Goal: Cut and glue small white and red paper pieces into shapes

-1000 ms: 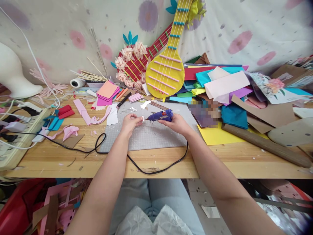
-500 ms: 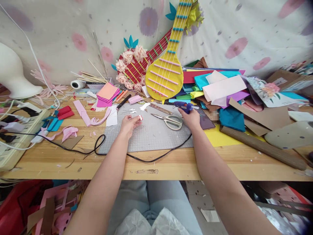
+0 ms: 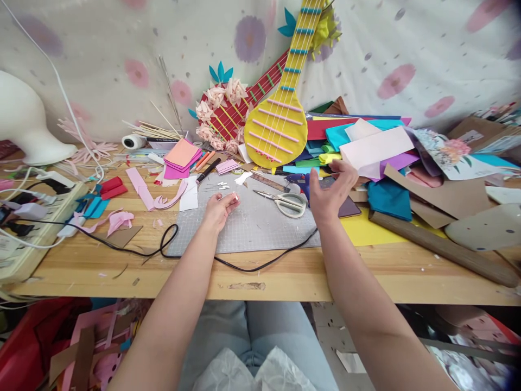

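Observation:
My left hand (image 3: 218, 209) rests on the grey cutting mat (image 3: 252, 228) and pinches a small white piece (image 3: 233, 195) between its fingertips. My right hand (image 3: 331, 191) hovers open over the mat's far right corner, fingers spread, holding nothing. The blue glue gun (image 3: 301, 182) lies just behind that hand, mostly hidden by it. Its black cord (image 3: 252, 266) runs across the mat's front edge. Scissors (image 3: 285, 202) with pale handles lie on the mat between my hands.
A yellow paper guitar (image 3: 277, 122) and a red one with paper flowers (image 3: 228, 114) lean on the back wall. Coloured paper sheets (image 3: 374, 146) and brown card pile up at the right. Pink squares (image 3: 181, 157), pens and scraps lie at the left beside a power strip (image 3: 24, 217).
My right hand carried the glue gun from the mat's middle to the far right, set it down and opened. The scissors came into view. My left hand barely moved.

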Available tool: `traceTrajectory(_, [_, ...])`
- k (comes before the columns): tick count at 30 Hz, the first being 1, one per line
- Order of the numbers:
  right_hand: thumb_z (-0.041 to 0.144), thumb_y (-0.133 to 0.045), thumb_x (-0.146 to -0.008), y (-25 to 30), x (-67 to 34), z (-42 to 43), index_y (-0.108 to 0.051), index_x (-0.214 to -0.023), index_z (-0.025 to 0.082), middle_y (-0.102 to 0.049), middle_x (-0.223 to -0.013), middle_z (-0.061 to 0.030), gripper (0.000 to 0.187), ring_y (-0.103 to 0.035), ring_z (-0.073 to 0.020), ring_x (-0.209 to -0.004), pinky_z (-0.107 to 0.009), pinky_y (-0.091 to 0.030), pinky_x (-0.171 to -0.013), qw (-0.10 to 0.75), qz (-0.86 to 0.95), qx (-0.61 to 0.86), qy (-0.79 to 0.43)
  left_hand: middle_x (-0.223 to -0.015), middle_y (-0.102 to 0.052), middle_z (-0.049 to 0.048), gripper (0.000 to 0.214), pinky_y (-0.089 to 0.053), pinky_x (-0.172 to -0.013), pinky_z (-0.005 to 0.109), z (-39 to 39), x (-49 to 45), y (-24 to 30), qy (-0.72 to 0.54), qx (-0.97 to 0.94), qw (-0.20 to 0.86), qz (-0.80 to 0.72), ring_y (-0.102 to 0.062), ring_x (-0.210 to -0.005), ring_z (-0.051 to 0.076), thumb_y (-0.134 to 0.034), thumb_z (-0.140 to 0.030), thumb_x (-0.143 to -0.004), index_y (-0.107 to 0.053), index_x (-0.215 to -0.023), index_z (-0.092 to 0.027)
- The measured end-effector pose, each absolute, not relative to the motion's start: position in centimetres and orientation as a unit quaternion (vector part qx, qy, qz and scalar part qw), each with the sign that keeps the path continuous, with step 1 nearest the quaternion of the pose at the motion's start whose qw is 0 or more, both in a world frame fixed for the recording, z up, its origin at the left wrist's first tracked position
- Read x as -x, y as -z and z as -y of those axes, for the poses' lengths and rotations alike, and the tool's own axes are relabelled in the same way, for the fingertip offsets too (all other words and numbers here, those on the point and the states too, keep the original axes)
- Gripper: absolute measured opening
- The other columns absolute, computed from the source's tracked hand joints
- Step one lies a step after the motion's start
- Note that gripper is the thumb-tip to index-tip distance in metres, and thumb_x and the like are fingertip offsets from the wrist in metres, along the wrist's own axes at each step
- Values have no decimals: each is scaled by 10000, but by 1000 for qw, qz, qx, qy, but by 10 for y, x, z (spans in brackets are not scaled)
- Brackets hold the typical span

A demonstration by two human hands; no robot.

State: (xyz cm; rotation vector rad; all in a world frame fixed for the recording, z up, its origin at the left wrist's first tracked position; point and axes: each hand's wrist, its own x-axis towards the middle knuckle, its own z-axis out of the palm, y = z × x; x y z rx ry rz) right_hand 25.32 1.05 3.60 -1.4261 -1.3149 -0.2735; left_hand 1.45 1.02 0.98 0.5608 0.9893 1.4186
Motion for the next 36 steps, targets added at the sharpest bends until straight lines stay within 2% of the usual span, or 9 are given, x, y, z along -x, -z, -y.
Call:
traceTrajectory(6, [343,-456,-821,-33,-196,7,-562,-864,192,-586,-857,-72,189,-527,-186,-861,-342,-408,-815,468,727,498,-67,-631,-629,-7,379,-495,-733,297,-10,-19,-5,-633,-237,596,-434,-644,-668,132,-666,-79,-590,-326,-718,-189])
traceTrajectory(10, [352,-538,-765,-23,-169,3,-587,-876,193,-608,-892,-49,199,-547,-144,-774,-285,-427,-732,375,765,482,-203,-639,-639,0,391,-489,-768,297,-8,-21,-4,-644,-242,588,-425,-654,-729,147,-663,-77,-597,-324,-751,-195])
traceTrajectory(14, [377,-573,-728,-24,-150,-3,-607,-838,191,-633,-849,-32,218,-554,-133,-723,-261,-411,-662,321,767,507,-227,-656,-645,-12,432,-485,-740,275,-7,-23,-5,-646,-239,578,-438,-635,-654,116,-682,-90,-577,-305,-754,-205])
traceTrajectory(21, [298,-528,-742,-20,-135,-8,-612,-698,182,-646,-715,-20,150,-552,-128,-656,-251,-383,-615,332,731,546,-240,-625,-612,-44,452,-477,-738,252,-2,-22,-11,-639,-236,573,-455,-614,-628,92,-713,-102,-562,-326,-771,-206])
traceTrajectory(26, [309,-597,-672,-7,-145,-14,-593,-650,167,-592,-598,6,144,-493,-90,-519,-235,-399,-545,353,627,521,-459,-701,-590,-1,397,-484,-670,264,-3,-23,-10,-598,-273,593,-465,-608,-637,108,-680,-360,-643,-389,-846,-183])
traceTrajectory(29, [318,-653,-621,-6,-150,-15,-586,-603,161,-583,-583,7,172,-485,-77,-509,-233,-426,-550,365,553,465,-586,-734,-559,-18,384,-469,-617,223,-6,-23,-7,-617,-273,548,-494,-592,-647,89,-672,-369,-651,-404,-865,-196])
traceTrajectory(31, [331,-702,-574,-7,-152,-14,-601,-617,156,-589,-597,4,206,-492,-74,-526,-230,-435,-560,370,519,433,-638,-646,-508,-55,341,-409,-510,169,-6,-21,-7,-631,-288,509,-510,-519,-525,45,-676,-338,-649,-419,-823,-196])
traceTrajectory(33, [341,-739,-532,-8,-153,-13,-613,-641,152,-592,-611,5,251,-494,-69,-538,-226,-438,-567,370,492,412,-672,-497,-383,-100,301,-269,-387,146,-4,-19,-9,-620,-312,497,-521,-351,-372,14,-671,-320,-651,-414,-742,-192])
traceTrajectory(36, [352,-768,-496,-9,-154,-11,-616,-651,147,-586,-618,11,299,-497,-64,-553,-224,-442,-587,367,468,391,-702,-391,-225,-123,309,-92,-346,166,2,-17,-13,-573,-345,539,-512,-178,-306,11,-647,-354,-664,-385,-654,-190])
